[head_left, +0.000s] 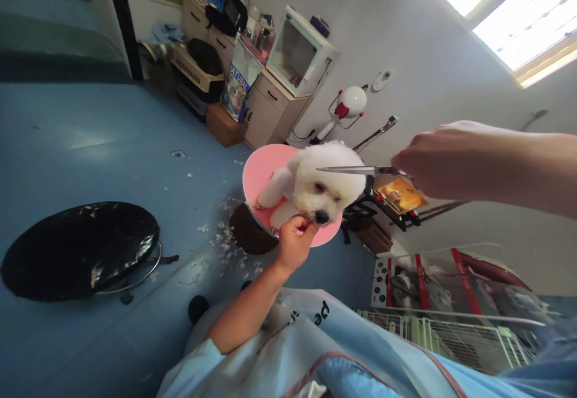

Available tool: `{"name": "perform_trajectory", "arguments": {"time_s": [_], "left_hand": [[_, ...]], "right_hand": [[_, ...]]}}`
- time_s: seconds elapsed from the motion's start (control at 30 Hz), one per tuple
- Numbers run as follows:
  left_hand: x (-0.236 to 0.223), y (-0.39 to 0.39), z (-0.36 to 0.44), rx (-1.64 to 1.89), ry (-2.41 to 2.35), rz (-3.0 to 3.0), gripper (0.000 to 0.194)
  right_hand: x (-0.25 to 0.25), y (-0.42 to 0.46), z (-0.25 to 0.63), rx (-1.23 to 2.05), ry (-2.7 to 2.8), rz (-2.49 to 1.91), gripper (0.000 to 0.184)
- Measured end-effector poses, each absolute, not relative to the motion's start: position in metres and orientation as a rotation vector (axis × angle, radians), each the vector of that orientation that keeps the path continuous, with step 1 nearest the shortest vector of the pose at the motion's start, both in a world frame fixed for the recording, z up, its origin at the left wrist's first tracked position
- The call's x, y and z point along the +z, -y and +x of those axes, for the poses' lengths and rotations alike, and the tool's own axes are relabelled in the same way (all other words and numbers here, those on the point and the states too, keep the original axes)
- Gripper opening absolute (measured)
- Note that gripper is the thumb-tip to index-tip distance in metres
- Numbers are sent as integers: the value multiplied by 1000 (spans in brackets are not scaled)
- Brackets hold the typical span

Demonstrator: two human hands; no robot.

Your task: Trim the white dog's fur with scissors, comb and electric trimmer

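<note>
A fluffy white dog [303,172] sits on a round pink table top [256,172], its head tilted and eyes nearly closed. My left hand [295,243] is closed on the fur of the dog's chin, just under the black nose. Long silver scissors [347,170] lie level across the top of the dog's head, their blades looking closed together. My right hand [426,160] is wrapped round the scissors' handles, to the right of the head; its fingers are partly turned away from view.
A black round stool [81,251] stands on the blue floor at left, with white fur clippings [229,241] scattered near the table. Behind are a cabinet [274,100], a white glass-fronted box [297,49] and a dryer [351,102]. Wire cages [469,338] stand at lower right.
</note>
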State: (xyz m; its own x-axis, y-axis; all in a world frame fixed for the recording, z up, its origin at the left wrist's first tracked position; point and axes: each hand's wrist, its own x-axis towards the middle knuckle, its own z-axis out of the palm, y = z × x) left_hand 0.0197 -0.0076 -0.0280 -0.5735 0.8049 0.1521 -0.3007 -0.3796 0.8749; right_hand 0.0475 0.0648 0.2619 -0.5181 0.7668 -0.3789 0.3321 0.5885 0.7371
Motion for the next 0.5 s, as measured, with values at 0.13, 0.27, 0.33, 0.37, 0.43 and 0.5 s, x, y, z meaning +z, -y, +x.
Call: {"name": "perform_trajectory", "arguments": {"time_s": [0.13,0.27,0.33,0.37,0.43,0.5], "left_hand": [[-28,9,19,2015,-1111,751,38],[-30,10,18,2024,-1108,771,38],[-31,11,19,2023,-1108,781,39],[-32,11,19,2022,-1110,784,40],[-33,12,20,2020,-1113,783,42],[-34,13,20,2016,-1115,779,42]], "right_hand": [[262,-64,38,876,-1813,807,9],[263,-67,31,796,-1795,834,8],[264,-70,28,764,-1779,878,13],[264,-71,26,751,-1781,900,17],[265,-75,24,708,-1803,944,19],[264,-80,22,611,-1852,1002,21]]}}
